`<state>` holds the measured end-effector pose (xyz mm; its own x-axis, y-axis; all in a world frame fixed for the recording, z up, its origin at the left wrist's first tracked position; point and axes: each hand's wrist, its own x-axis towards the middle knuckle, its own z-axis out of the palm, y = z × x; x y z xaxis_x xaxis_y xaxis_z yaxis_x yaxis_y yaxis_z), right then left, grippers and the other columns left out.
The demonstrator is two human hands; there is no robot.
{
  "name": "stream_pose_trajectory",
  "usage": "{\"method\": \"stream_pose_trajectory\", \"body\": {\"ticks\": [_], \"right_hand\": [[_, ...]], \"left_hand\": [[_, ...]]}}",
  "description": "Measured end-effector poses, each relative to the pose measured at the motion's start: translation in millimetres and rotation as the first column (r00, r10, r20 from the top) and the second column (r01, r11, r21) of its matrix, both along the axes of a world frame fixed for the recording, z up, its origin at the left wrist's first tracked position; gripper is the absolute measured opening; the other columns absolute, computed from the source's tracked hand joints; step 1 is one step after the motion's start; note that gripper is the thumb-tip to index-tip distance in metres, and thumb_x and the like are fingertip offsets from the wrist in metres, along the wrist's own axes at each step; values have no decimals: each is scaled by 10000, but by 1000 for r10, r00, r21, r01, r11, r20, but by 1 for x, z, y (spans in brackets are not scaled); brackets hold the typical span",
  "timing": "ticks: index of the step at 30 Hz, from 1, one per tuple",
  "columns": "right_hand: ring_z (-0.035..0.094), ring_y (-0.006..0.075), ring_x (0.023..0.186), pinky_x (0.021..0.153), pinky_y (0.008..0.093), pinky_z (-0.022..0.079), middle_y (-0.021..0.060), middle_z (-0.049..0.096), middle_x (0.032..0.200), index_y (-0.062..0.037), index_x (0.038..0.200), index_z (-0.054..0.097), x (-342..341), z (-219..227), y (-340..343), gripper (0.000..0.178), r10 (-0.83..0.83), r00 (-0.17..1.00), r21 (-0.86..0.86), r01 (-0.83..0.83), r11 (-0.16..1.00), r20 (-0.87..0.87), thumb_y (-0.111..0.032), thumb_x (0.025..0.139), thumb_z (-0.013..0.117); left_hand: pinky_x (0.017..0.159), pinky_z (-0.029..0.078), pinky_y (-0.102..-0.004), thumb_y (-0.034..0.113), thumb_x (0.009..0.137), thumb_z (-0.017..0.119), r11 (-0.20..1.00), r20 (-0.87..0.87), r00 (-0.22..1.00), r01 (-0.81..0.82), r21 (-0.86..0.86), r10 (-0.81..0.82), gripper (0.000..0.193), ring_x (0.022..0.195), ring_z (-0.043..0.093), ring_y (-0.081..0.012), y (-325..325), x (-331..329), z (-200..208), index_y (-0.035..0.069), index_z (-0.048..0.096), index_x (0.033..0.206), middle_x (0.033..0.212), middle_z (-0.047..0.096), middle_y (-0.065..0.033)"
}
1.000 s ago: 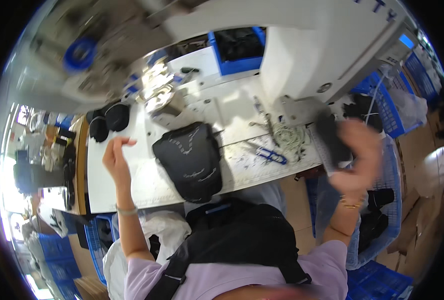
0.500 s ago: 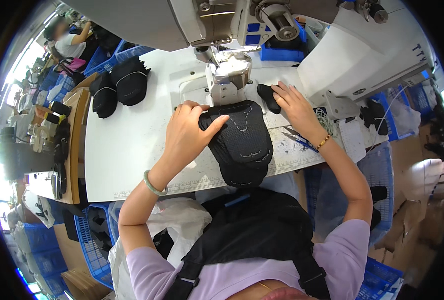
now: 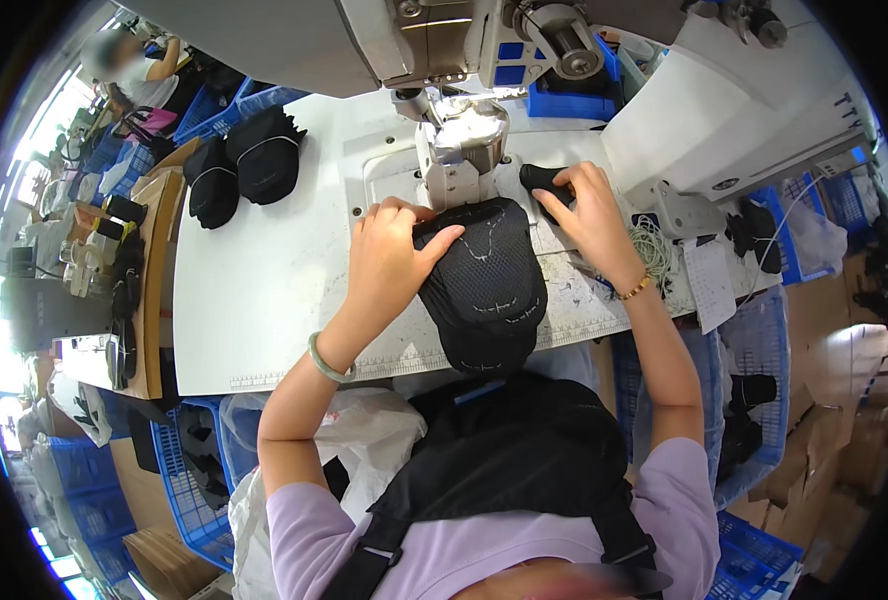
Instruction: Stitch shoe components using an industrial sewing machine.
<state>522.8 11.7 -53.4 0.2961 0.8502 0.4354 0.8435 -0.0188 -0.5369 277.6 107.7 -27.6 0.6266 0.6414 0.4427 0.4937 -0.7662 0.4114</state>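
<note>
A stack of black mesh fabric pieces (image 3: pixel 484 270), shaped like shoe parts and marked with pale stitch lines, lies in front of the sewing machine head (image 3: pixel 454 150) and overhangs the table's front edge. My left hand (image 3: pixel 392 248) grips its left side, the thumb on top and the fingers along the far edge. To its right, my right hand (image 3: pixel 596 215) pinches a small black fabric bundle (image 3: pixel 541 183) between thumb and fingers. Blue-handled snips (image 3: pixel 594 272) lie partly hidden behind my right wrist.
Two tied black fabric bundles (image 3: pixel 268 158) rest at the table's far left. Tangled pale thread (image 3: pixel 650 250) lies right of my right wrist, near the white machine body (image 3: pixel 734 110). Blue baskets (image 3: pixel 189 480) flank me below the table. A person (image 3: pixel 144 75) sits at the far left.
My right hand has lifted from lying flat on the small bundle and now pinches its right end. My left hand stays on the stack. The view has shifted slightly.
</note>
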Motion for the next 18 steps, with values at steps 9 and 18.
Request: {"method": "stream_pose_trajectory", "body": {"ticks": [9,18], "right_hand": [[534,297,927,831,374,442,121,556,926,5,952,636,3,-2,11,257,-27,1000,17,27,999,-4,-196,800,689],[563,275,858,777,364,460,92,594,867,-17,897,654,-2,-1,9,165,-76,995,116,69,991,59,-158,814,670]], "left_hand": [[821,411,-382,434,775,702,989,-33,996,-83,-124,79,453,894,572,-290,0,4,-2,-7,692,882,918,634,-126],[793,385,-366,290,739,764,990,81,993,-96,106,87,321,886,532,-246,-8,7,-7,35,629,880,905,599,-64]]}}
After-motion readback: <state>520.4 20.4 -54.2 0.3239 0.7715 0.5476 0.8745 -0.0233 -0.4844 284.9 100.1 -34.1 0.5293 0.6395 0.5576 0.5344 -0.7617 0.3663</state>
